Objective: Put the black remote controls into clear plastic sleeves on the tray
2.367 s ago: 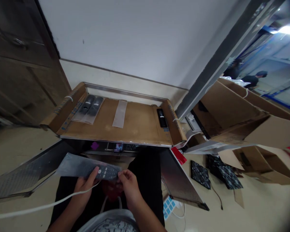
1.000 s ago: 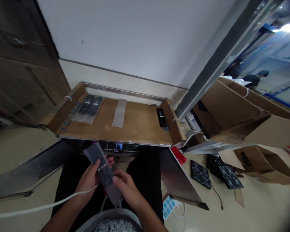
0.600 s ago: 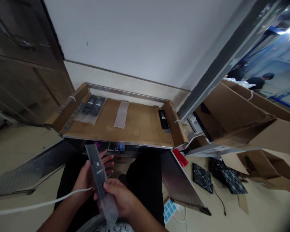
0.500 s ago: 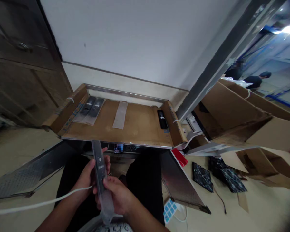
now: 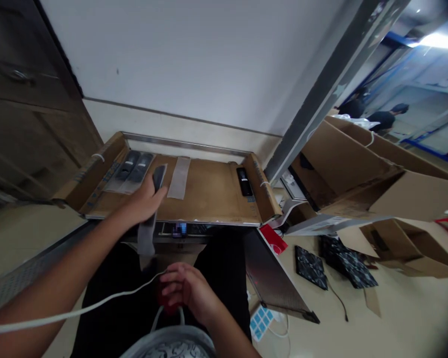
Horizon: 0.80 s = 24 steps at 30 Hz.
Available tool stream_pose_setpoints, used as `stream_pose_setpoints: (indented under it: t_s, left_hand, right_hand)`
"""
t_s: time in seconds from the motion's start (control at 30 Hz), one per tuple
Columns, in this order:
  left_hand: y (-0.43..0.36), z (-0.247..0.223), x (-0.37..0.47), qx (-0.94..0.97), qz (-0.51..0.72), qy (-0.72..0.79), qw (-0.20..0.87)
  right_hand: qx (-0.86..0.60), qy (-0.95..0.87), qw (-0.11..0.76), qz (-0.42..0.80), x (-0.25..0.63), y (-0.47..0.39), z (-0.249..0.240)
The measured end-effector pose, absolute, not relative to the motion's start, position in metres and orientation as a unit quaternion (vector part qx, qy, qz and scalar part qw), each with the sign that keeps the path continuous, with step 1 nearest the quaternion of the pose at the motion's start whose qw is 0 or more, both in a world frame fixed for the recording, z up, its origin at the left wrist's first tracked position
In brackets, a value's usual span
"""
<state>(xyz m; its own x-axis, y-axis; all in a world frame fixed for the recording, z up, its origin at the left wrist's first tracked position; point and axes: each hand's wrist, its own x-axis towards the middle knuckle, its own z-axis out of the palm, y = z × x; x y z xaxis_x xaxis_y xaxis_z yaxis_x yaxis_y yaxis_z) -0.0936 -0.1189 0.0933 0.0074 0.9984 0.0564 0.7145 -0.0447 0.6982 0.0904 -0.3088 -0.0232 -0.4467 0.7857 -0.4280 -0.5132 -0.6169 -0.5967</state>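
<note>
Remote (image 5: 159,176), in its clear sleeve (image 5: 146,241), is in your left hand (image 5: 144,201), over the left half of the tabletop (image 5: 212,194); the sleeve's loose end hangs past the front edge. Half a second ago both your hands had it above your lap (image 5: 224,268). Now your left fingers alone are closed around it and your right hand (image 5: 188,288) has let go, so the two-handed handling of this piece looks finished. Your right fingers are loosely curled, with nothing seen in them; whether they touch the white cord (image 5: 108,298), you cannot tell.

Within the tabletop's cardboard walls, two bagged remotes (image 5: 141,168) lie just left of your grip, a flat sleeve (image 5: 179,179) just right, and a black remote (image 5: 244,181) by the right wall. Farther right, the upper carton (image 5: 343,154) has clear plastic (image 5: 353,120) at its rim; the lower carton (image 5: 425,251) stands on the floor, its contents unclear.
</note>
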Motion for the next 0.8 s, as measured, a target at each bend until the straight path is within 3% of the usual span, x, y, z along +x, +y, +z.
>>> stream_pose_setpoints:
  t_s: [0.1, 0.23, 0.53, 0.67, 0.8]
  left_hand:
    - [-0.042, 0.090, -0.087, 0.656, 0.131, 0.728, 0.153]
    - [0.012, 0.073, -0.081, 0.621, 0.101, 0.770, 0.106]
    - [-0.005, 0.042, -0.103, 0.697, 0.095, 0.711, -0.024]
    - [-0.015, 0.034, -0.107, 0.707, 0.095, 0.699, -0.044]
    - [-0.014, 0.030, -0.109, 0.699, 0.117, 0.703, -0.069]
  right_hand:
    - [-0.417, -0.193, 0.415, 0.785, 0.111, -0.320, -0.031]
    - [-0.492, -0.201, 0.416, 0.738, 0.136, -0.339, -0.040]
    - [-0.579, -0.243, 0.422, 0.654, 0.175, -0.356, -0.057]
    - [-0.599, -0.473, 0.422, 0.489, 0.176, -0.307, -0.016]
    - [-0.602, -0.644, 0.435, 0.181, 0.191, -0.228, 0.024]
